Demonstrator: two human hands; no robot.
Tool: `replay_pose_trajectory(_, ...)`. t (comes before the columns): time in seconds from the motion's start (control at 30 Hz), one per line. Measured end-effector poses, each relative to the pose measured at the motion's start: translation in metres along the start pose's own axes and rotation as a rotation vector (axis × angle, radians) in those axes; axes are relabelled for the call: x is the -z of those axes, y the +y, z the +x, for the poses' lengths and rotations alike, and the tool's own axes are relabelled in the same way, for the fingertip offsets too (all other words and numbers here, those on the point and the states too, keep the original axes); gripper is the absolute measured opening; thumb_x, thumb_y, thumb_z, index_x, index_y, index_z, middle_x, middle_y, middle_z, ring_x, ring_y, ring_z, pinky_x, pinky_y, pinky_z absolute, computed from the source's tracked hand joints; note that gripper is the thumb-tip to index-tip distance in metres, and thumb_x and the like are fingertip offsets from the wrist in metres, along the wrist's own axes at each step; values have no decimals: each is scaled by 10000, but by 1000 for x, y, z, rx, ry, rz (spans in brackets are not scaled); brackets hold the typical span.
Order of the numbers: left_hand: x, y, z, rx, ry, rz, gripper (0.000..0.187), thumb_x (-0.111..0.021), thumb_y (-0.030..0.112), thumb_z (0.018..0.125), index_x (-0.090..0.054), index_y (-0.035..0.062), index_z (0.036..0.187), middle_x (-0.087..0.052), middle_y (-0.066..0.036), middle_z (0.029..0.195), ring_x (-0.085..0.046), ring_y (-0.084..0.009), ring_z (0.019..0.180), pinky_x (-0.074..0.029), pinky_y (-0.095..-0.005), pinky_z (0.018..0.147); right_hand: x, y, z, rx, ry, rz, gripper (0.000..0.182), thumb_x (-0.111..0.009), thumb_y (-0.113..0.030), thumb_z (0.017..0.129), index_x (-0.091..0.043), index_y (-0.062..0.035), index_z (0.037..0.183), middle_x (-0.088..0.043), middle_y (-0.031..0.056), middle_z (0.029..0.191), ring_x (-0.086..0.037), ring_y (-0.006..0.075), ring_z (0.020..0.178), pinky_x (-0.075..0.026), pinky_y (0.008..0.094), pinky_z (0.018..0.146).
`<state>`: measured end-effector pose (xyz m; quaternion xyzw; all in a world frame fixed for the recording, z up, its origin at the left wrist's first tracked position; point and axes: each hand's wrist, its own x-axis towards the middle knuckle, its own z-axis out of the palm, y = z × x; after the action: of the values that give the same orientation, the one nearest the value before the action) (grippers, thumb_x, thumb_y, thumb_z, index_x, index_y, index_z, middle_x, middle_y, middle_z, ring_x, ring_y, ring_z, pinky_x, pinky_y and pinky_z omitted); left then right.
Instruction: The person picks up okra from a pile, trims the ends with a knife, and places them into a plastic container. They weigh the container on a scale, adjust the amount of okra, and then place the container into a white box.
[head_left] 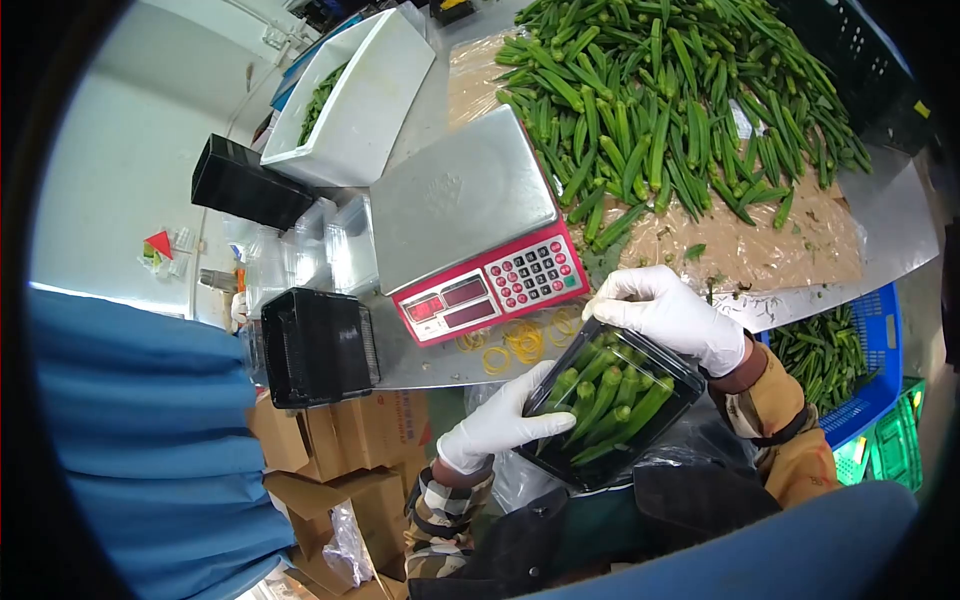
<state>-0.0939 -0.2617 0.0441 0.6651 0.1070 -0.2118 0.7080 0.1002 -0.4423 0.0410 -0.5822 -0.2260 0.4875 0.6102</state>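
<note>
A black tray of okra (612, 405) with a clear cover over it is held tilted in front of my body. My left hand (508, 418), in a white glove, grips the tray's left side, with the thumb over the top. At the tray's upper corner, my right hand (672, 318), also gloved in white, has its fingers closed on the edge. Beyond the tray stands a red scale (470, 215) with a bare metal plate. Yellow rubber bands (523, 342) lie between the scale and the table's front edge.
A large okra heap (660, 110) covers the table's far right. White foam box (350, 100), black trays (318, 345) and clear lids (350, 250) stand left. Blue basket (848, 410) with okra is at right, cardboard boxes (350, 445) below left, blue curtain (150, 430) far left.
</note>
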Motion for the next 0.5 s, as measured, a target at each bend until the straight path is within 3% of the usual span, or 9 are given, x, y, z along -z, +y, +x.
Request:
replay_pose_trajectory(0.1,-7,10,-5,62,-12,35,686,-768,250,866,-414,-24,1387,-566,-110,1294,-523,-156,1194,-413,-328,1040,5,-4,-12,15,-46,-24,134,-669,-160,939,-688,-32,903,-644,-45,789,-552,28,749,-460,225,682)
replay_pose_trajectory(0.2,-7,22,-2,150,-124,77,827,-791,265,837,-339,-28,1465,-477,-139,1423,-445,-187,1312,-341,-343,1113,10,-13,-25,-43,-104,-38,140,-664,-155,937,-682,-32,874,-635,-49,769,-548,25,727,-460,223,664)
replay_pose_trajectory(0.3,-9,20,-2,145,-122,69,831,-807,254,815,-355,-36,1449,-490,-126,1406,-459,-192,1299,-353,-343,1098,12,-12,-31,-79,-89,-41,148,-654,-162,943,-690,-27,894,-636,-46,771,-560,29,726,-460,219,658)
replay_pose_trajectory(0.4,-9,6,-16,-8,41,-90,762,-807,260,819,-404,-21,1402,-531,-106,1342,-486,-168,1258,-367,-328,1080,12,-1,-23,-83,41,23,157,-669,-183,930,-711,-32,938,-668,-6,793,-605,80,727,-479,249,661)
replay_pose_trajectory(0.43,-4,6,-26,-31,135,-154,783,-832,219,777,-417,-25,1394,-500,-110,1375,-441,-179,1303,-322,-333,1114,12,9,-18,-70,106,61,164,-676,-191,922,-718,-35,953,-682,14,802,-624,104,726,-486,263,662)
replay_pose_trajectory(0.5,25,-43,-62,-6,341,-329,826,-857,220,706,-445,-23,1379,-599,-74,1178,-607,-158,1011,-494,-312,907,13,45,-8,213,252,-422,190,-680,-212,907,-726,-43,983,-700,77,843,-655,172,742,-502,303,664)
